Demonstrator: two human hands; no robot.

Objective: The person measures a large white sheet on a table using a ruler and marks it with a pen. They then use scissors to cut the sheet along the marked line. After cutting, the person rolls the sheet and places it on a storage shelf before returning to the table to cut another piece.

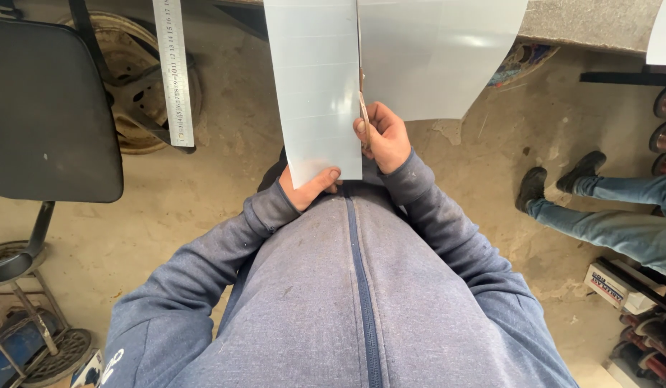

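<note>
His left hand pinched the bottom edge of the pale grey plastic sheet while his right hand gripped scissors in its slit, bare concrete floor open around.

The sheet hangs in front of the person, split lengthwise by scissors. The left hand grips its near edge; the right hand sits just right of the cut. A ruler and chair lie left (another person's legs to the right).
</note>
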